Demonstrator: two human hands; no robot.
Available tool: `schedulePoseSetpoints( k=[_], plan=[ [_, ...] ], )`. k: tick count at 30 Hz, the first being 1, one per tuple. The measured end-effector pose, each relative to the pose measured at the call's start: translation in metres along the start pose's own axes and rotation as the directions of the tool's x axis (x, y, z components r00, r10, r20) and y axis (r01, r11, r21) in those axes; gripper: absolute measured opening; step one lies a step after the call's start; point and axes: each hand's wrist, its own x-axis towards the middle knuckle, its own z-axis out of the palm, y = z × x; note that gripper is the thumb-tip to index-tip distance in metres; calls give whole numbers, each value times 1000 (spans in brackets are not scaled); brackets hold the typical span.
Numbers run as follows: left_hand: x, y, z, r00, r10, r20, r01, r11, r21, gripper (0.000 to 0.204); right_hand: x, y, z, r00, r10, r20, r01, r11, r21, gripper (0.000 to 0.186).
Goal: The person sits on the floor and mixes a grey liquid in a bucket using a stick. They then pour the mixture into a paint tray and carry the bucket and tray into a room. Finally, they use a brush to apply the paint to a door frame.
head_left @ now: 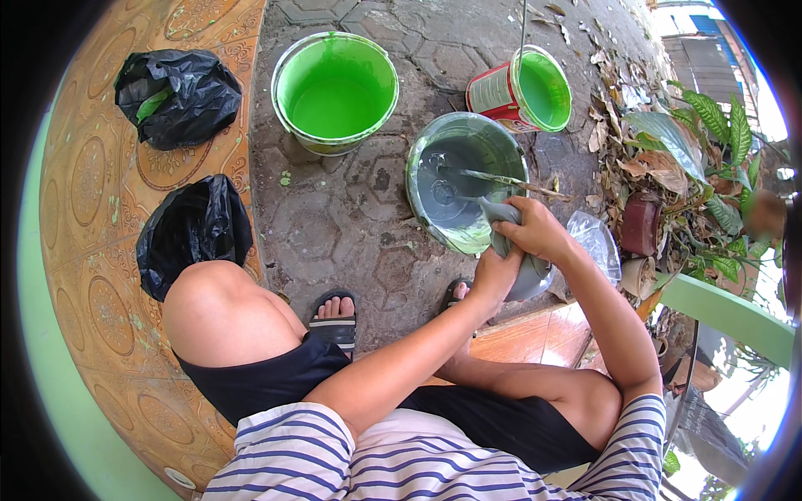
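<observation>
Both my hands are closed round a limp grey plastic bag [530, 280] that looks full of something soft. My right hand [535, 229] grips it near its narrow end, which points down over the bucket. Just below, my left hand [498, 272] is wrapped round the bag's middle, with the bulging part hanging under it. A grey bucket [418, 200] stands in front of my hands with grey liquid [443, 167] inside and green smears on its rim. Across its right rim leans a paint-coated stick [510, 179], one end in the liquid. Some fingers are hidden by the bag.
Beyond stand a white bucket [282, 113] of bright green paint and a red and white can [493, 93] holding green paint. Two black plastic bags [188, 100] lie on the tiles at left. A clear plastic bag [595, 242], dry leaves and plants [706, 125] edge the right side.
</observation>
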Motion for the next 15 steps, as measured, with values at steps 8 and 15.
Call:
schedulePoseSetpoints(
  k=[8, 15],
  plan=[
    [16, -11, -8, 990, 137, -45, -118, 950, 290, 67, -3, -13, -10, 999, 45, 30, -46, 998, 35, 60],
    [14, 3, -10, 997, 75, 1, -66, 866, 496, 54, -2, -19, -8, 997, 71, -24, -73, 993, -95, 67]
  ],
)
